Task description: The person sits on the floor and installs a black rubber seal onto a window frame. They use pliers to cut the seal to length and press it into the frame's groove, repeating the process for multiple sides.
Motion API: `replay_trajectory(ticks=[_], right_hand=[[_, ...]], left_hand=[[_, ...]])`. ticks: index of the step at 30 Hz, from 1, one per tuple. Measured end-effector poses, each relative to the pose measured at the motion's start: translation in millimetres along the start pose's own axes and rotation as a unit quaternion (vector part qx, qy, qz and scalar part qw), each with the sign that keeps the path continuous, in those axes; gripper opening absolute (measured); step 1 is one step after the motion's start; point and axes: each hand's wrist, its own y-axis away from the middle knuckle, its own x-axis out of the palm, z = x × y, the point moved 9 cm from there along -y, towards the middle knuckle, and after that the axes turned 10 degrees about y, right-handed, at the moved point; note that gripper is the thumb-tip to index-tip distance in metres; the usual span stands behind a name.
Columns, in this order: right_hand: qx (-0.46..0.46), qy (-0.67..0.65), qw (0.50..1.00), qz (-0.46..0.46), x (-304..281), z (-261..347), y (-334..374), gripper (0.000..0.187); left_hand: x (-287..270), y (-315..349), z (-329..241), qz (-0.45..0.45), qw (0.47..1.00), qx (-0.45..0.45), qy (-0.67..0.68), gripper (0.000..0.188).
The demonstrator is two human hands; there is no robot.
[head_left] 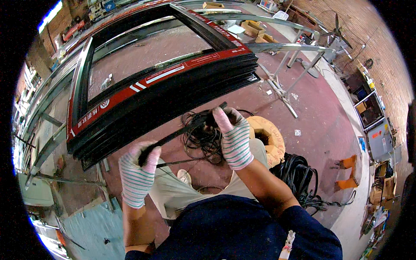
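A black rubber sealing strip (180,132) runs taut and slanting between my two hands, in front of a stack of black window frames (169,95) with red film on top. My left hand (138,175), in a striped knit glove, is closed around the strip's lower left part. Higher up and to the right, my right hand (235,138), gloved the same way, pinches the strip near a short end that sticks out past the fingers. Below the strip hangs or lies a loose tangle of black strip (201,145); which of the two I cannot tell.
The frames rest on a metal rack (281,45). By my right knee are a cardboard ring spool (277,151) and a large coil of black strip (299,180). An orange stand (348,172) is farther right. A standing fan (336,31) is at the back right.
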Motion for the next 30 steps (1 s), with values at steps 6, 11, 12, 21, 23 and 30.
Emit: replay_trajectory(ticks=[6,11,12,21,23,30], right_hand=[[-0.021,0.004,1.000,-0.012,10,8,-11,0.022],[0.005,0.010,0.999,-0.033,16,14,-11,0.024],[0.019,0.007,0.999,-0.037,15,13,-10,0.024],[0.036,0.005,0.998,-0.042,12,2,-18,0.028],[0.036,-0.008,0.999,-0.036,10,2,-21,0.029],[0.089,-0.071,0.993,0.029,26,-1,-22,0.030]], left_hand=[[-6,-11,-40,-0.057,0.989,0.084,-0.105,0.017],[-6,-14,-36,-0.072,0.988,0.060,-0.122,0.015],[-5,-14,-34,-0.072,0.990,0.046,-0.115,0.015],[-3,-14,-39,-0.065,0.987,0.073,-0.125,0.015],[1,-15,-38,-0.048,0.989,0.061,-0.126,0.017],[0,-14,-34,-0.040,0.991,0.041,-0.119,0.018]])
